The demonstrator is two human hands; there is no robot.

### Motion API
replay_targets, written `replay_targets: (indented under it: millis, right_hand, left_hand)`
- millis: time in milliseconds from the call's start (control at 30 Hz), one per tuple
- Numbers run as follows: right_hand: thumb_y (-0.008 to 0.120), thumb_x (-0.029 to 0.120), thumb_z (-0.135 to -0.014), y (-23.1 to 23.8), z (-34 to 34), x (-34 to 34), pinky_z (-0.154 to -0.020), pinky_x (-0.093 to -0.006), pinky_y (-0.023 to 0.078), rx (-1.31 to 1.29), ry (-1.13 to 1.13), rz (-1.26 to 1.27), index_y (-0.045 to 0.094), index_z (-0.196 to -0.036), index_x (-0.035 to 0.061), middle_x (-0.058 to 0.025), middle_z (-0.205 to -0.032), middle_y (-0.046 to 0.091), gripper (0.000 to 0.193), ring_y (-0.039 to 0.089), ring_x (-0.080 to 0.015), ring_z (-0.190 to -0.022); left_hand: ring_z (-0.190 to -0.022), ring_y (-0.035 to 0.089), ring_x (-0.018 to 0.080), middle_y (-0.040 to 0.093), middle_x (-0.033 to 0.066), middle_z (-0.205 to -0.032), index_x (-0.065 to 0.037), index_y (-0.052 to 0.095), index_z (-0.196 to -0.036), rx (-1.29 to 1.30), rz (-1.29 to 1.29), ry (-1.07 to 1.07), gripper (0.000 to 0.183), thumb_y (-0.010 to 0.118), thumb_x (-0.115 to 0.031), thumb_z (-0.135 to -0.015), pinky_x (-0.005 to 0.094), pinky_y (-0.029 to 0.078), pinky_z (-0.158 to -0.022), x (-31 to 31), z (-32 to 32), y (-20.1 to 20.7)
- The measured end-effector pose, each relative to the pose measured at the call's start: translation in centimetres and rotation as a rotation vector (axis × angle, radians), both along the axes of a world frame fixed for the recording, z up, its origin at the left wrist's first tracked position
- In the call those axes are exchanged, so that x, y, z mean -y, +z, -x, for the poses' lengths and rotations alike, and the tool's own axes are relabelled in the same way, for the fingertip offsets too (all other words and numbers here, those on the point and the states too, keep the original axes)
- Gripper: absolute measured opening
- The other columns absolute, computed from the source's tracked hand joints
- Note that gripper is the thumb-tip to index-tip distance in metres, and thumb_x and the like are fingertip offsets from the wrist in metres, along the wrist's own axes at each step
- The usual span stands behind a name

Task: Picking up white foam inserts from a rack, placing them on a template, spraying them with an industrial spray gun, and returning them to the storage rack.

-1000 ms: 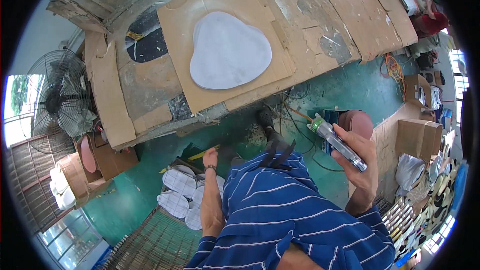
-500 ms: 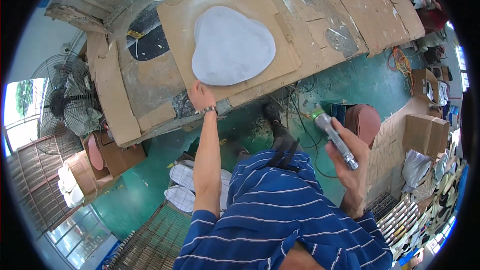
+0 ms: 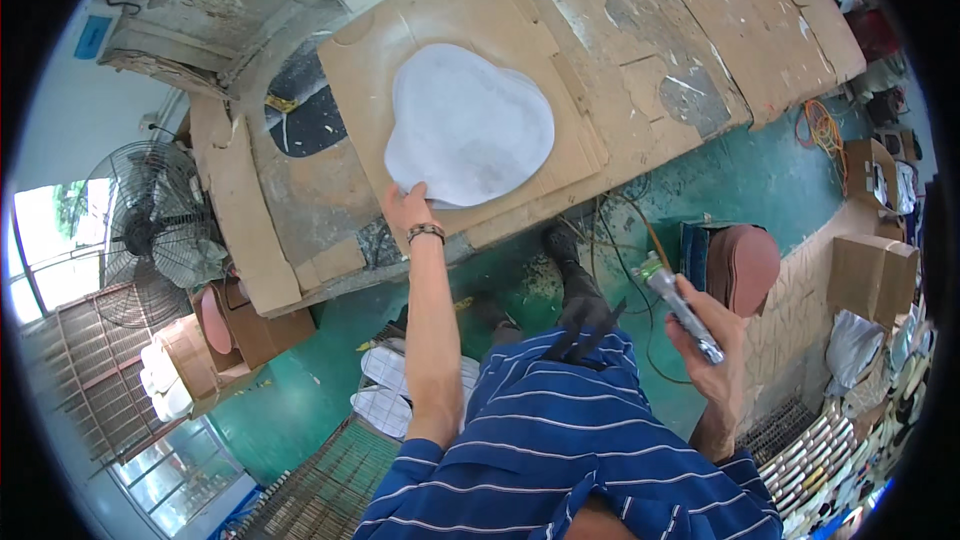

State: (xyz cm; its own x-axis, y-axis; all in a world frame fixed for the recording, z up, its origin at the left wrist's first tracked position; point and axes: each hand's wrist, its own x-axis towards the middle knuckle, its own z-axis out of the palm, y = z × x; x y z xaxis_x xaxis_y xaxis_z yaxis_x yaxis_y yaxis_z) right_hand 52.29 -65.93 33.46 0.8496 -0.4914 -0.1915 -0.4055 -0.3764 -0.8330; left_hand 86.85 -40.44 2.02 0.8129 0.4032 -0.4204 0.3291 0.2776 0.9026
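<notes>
A white sheet with a rounded three-lobed outline (image 3: 470, 125) lies on cardboard on the workbench, with another pale edge showing beneath it. At its near left edge, my left hand (image 3: 408, 210) has thumb and fingers closed on the rim; the fingertips are partly hidden. My right hand (image 3: 712, 335) is wrapped round a silver cylindrical tool with a green end (image 3: 683, 312), held off the bench to the right of my body. A brown hose (image 3: 652, 237) runs close to the tool's green end; whether they join, I cannot tell.
Cardboard (image 3: 585, 155) covers much of the worn bench. A box of pinkish-brown sole-shaped pieces (image 3: 750, 270) stands on the green floor at right. To the left are a wire-caged fan (image 3: 145, 230) and an open carton (image 3: 270, 335). White gridded pieces (image 3: 385, 370) lie below my left forearm.
My left hand has shifted onto the sheet's near edge, its thumb and fingers further apart than before. The view has moved slightly. My right hand still holds the silver tool.
</notes>
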Motion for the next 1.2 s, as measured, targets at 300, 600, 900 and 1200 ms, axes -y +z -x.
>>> replay_targets:
  millis: [300, 600, 900, 1200]
  right_hand:
    - [0.075, 0.002, -0.079, -17.7, -14.2, 0.2, -0.075, -0.0335, 0.052, -0.175, 0.429, -0.450, 0.028, -0.160, 0.0066, -0.0114, -0.083, 0.070, 0.093, 0.065, -0.0213, -0.074]
    - [0.067, -0.006, -0.078, -26.4, -22.2, 0.2, -0.057, -0.0275, 0.051, -0.287, 0.449, -0.616, 0.037, -0.154, 0.0043, -0.0107, -0.092, 0.071, 0.082, 0.069, -0.0167, -0.074]
    - [0.074, 0.006, -0.078, -18.2, -15.6, -9.3, -0.048, -0.0247, 0.042, -0.580, 0.842, -0.241, 0.030, -0.161, 0.0100, -0.0033, -0.084, 0.067, 0.093, 0.058, -0.0099, -0.063]
    - [0.072, -0.005, -0.072, -21.5, -11.7, -26.0, -0.062, -0.0322, 0.052, -0.372, 1.319, 0.209, 0.036, -0.157, 0.0032, -0.0095, -0.086, 0.065, 0.093, 0.062, -0.0162, -0.067]
  left_hand:
    - [-0.126, 0.055, 0.0378, 0.060, 0.0149, -0.131, -0.002, 0.056, -0.130, 0.127, 0.936, -0.167, 0.060, 0.054, -0.004, -0.070, 0.0613, 0.040, -0.112, 7.8, -4.4, 12.6]
    - [-0.115, 0.061, 0.0332, 0.065, 0.0111, -0.120, -0.003, 0.058, -0.127, 0.466, 1.004, 0.159, 0.057, 0.055, -0.006, -0.070, 0.0511, 0.050, -0.101, -3.8, 5.3, 24.5]
    - [-0.116, 0.063, 0.0332, 0.067, 0.0115, -0.121, 0.001, 0.061, -0.121, 0.639, 0.818, 0.727, 0.049, 0.055, -0.001, -0.073, 0.0480, 0.049, -0.104, -24.6, 26.5, 14.0]
    - [-0.095, 0.064, 0.0273, 0.063, 0.0044, -0.093, -0.005, 0.060, -0.092, 0.397, 0.786, 1.231, 0.028, 0.055, 0.004, -0.066, 0.0471, 0.053, -0.095, -48.0, 41.7, -3.7]
